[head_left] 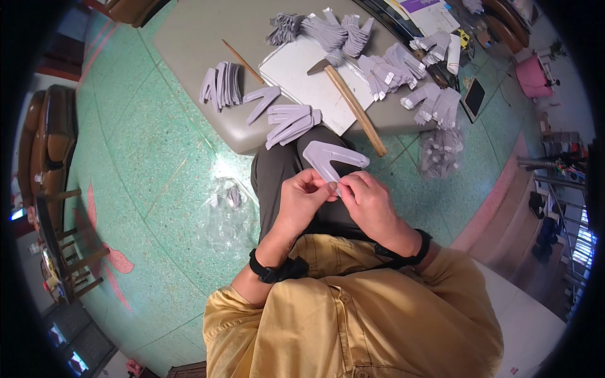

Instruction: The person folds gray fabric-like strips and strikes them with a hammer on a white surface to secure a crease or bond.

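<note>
Over my lap I hold a lilac V-shaped piece [322, 159], its bend pointing away from me and one arm of the V running down to my fingers. My left hand [304, 200] pinches the end of that arm from the left. From the right, my right hand [367, 200] pinches at the same end, the fingertips of both hands nearly meeting. The other arm of the V reaches free to the right. Just beyond my knees lie a small pile of like pieces [291, 121] and a single V piece [261, 101] on the table edge.
On the grey table [195, 38] a hammer [353, 104] rests across a white board [296, 69]. A thin wooden stick [242, 61] lies left of it. Lilac bundles [220, 85] stand around the board. Clear plastic bags [227, 217] lie on the green floor [157, 189].
</note>
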{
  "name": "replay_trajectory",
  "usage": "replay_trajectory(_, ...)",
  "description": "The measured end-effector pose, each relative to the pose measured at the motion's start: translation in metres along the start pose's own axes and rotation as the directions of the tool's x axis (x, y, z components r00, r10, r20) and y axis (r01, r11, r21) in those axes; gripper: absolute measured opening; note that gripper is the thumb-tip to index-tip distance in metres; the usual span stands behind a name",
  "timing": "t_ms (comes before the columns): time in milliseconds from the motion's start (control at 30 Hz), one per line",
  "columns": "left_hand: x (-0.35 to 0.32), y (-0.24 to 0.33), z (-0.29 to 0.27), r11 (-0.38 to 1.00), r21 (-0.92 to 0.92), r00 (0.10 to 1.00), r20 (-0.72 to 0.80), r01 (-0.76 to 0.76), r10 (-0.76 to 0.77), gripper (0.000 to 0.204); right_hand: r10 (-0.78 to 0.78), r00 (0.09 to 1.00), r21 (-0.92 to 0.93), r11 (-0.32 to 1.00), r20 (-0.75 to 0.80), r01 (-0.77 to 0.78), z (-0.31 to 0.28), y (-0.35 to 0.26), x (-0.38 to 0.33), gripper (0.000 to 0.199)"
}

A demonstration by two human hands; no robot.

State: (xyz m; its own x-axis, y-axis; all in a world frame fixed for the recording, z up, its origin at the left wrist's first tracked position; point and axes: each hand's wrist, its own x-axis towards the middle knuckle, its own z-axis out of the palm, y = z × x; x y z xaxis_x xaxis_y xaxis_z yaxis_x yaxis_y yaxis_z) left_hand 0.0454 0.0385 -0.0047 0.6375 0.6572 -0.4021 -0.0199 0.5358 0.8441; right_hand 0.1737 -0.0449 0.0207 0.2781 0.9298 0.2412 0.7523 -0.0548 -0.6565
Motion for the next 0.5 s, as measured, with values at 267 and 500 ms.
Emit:
replay_trajectory(267, 0.001, -0.007, -0.002, 0.995, 0.096, 0.997, -0.082, -0.004, 0.012, 0.007, -0.065, 0.985, 0.096, 0.994, 0.158, 0.05, 0.0, 0.007, 0.008, 0.012)
replay_trajectory(500, 0.001, -0.003, 0.005, 0.997, 0.066, 0.998, -0.052, -0.032, 0.036, 0.006, 0.031, 1.0, 0.124, 0.992, -0.003, -0.03, 0.004, 0.007, 0.011, 0.017)
